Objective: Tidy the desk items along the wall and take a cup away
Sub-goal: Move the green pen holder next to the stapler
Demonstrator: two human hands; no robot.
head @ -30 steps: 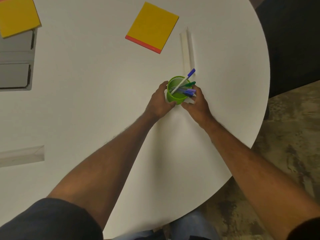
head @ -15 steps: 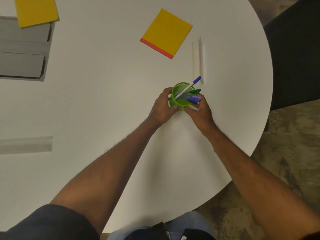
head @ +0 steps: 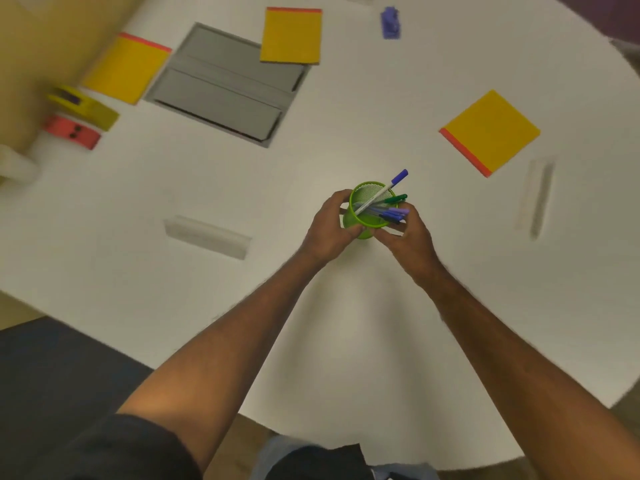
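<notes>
A green mesh pen cup (head: 367, 199) holding several blue, purple and green pens (head: 391, 207) is gripped between both hands over the white round table (head: 311, 306). My left hand (head: 330, 226) wraps its left side and my right hand (head: 407, 233) holds its right side. The cup's lower part is hidden by my fingers. I cannot tell whether it touches the table.
Three yellow notepads (head: 491, 131) (head: 291, 35) (head: 127, 69) lie on the table, with a grey panel (head: 225, 84) between them. A yellow block (head: 83, 107) and a red block (head: 71, 131) sit far left near the wall. Two clear rulers (head: 207, 235) (head: 535, 199) and a purple object (head: 390, 22) also lie there.
The view has swung left and up, bringing the wall side, two more notepads and the coloured blocks into sight. Both hands keep their grip on the cup.
</notes>
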